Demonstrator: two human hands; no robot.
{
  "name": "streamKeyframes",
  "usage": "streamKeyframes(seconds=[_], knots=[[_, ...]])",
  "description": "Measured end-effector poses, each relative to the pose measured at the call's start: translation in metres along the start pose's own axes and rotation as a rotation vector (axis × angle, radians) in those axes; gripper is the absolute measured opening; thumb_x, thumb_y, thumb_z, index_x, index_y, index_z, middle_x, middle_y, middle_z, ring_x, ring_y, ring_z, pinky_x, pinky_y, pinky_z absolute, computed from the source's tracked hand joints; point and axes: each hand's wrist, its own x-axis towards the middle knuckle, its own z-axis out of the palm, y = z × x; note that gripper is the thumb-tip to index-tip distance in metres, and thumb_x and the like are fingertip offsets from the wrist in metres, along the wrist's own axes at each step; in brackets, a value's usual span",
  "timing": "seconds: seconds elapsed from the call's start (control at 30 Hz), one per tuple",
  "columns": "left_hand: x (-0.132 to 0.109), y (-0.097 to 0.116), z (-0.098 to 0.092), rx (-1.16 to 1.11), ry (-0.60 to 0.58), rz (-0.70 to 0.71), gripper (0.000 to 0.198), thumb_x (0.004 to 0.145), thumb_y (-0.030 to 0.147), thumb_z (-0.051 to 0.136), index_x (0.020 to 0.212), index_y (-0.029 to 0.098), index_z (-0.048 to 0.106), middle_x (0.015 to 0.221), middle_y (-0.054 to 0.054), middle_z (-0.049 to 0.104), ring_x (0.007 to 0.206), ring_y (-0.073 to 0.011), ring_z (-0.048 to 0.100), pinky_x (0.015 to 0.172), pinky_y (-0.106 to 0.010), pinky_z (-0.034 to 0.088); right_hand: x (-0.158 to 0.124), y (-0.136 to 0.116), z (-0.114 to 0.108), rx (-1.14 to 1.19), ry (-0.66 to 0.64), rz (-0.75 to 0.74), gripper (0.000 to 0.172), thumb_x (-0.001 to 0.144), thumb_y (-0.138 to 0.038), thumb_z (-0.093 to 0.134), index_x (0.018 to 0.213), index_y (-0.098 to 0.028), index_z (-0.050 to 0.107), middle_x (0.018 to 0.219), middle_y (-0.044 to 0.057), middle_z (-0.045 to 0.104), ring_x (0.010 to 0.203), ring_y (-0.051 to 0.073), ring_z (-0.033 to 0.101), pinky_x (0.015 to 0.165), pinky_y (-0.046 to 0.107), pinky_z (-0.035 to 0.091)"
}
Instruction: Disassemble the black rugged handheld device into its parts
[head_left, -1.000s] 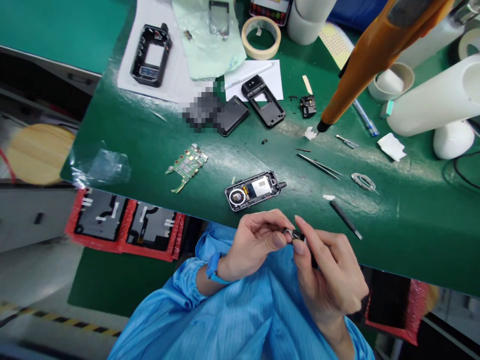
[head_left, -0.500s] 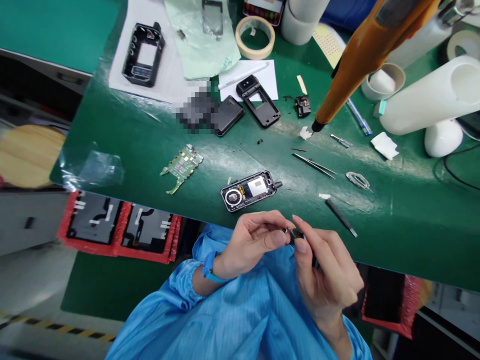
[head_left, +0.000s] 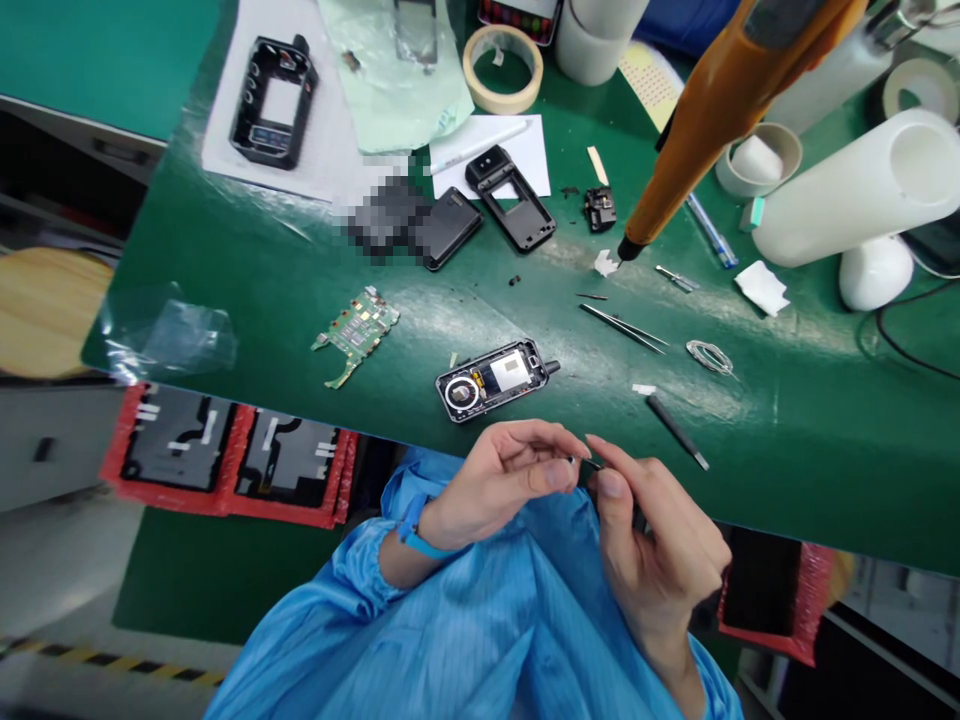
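My left hand (head_left: 510, 480) and my right hand (head_left: 660, 540) meet just off the table's front edge. Between their pinched fingertips is a small dark part (head_left: 592, 464); its kind is too small to make out. The fingers of both hands are closed around its ends. Just beyond my left hand lies an opened handheld radio housing (head_left: 495, 380) with a round speaker and a short antenna. A green circuit board (head_left: 357, 333) is farther left. Past my right hand lie a black flat-tipped tool (head_left: 676, 430) and a pair of metal tweezers (head_left: 622, 328).
An orange electric screwdriver (head_left: 697, 130) hangs over the table's right half. Black housings (head_left: 514, 198), a battery (head_left: 448, 228) and a tape roll (head_left: 502, 68) lie toward the back. A white bottle (head_left: 847, 195) lies at right. Red-wrapped panels (head_left: 289, 455) sit below the left edge.
The small part has turned between my fingertips and now shows a thinner side. The fingers of my right hand have shifted slightly. The whole view has moved a little.
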Motion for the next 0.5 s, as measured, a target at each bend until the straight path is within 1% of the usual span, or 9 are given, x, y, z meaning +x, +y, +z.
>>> streamKeyframes(seconds=[0.17,0.37,0.5], knots=[[-0.0004,-0.0019,-0.0018,0.014,0.006,-0.031,0.036,0.081,0.044,0.106,0.096,0.016,0.090,0.077,-0.002,0.071,0.072,-0.0083,0.064,0.071,-0.018,0.055,0.0005,0.0007,-0.0014,-0.010,-0.019,-0.003,0.021,0.112,-0.006,0.066,0.124,-0.016,0.080,0.086,0.001,0.081,0.066,0.011,0.070,0.064,0.025,0.055],[-0.0002,-0.0023,-0.0035,-0.001,0.016,-0.041,0.037,0.081,0.044,0.107,0.097,0.016,0.090,0.077,-0.002,0.071,0.073,-0.0089,0.064,0.071,-0.019,0.053,-0.0015,0.0018,-0.0059,0.001,-0.067,0.052,0.025,0.114,-0.011,0.063,0.129,-0.021,0.080,0.090,0.002,0.083,0.067,0.014,0.073,0.064,0.029,0.057],[0.0005,-0.0022,-0.0027,0.018,0.017,-0.060,0.040,0.079,0.048,0.107,0.096,0.016,0.090,0.076,-0.002,0.070,0.071,-0.0087,0.062,0.072,-0.020,0.053,-0.0027,0.0026,-0.0067,0.017,-0.064,0.062,0.024,0.115,-0.012,0.063,0.129,-0.021,0.080,0.086,0.002,0.081,0.065,0.013,0.071,0.064,0.029,0.057]])
